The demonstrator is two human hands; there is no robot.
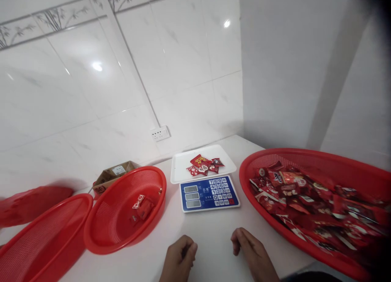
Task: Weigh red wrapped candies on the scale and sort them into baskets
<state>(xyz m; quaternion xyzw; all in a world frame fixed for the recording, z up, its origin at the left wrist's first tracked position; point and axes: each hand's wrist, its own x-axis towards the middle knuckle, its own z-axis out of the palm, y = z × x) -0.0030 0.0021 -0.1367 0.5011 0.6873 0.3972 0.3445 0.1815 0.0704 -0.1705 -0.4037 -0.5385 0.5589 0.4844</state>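
Note:
My left hand [179, 257] rests on the white table near its front edge, fingers curled into a loose fist with nothing visible in it. My right hand [252, 251] lies beside it, fingers also curled under and holding nothing I can see. Just beyond both hands stands a blue-faced weighing scale [209, 193] whose white tray [183, 170] carries a few red snack packets [204, 165]. A large red basket [311, 156] to the right of my right hand is full of red packets [305, 196].
A round red basket [104, 229] at the left holds a few red packets [142, 206]. Two more red baskets [45, 241] sit further left. A small cardboard box [111, 176] stands behind them. A wall socket [160, 133] is on the tiled wall.

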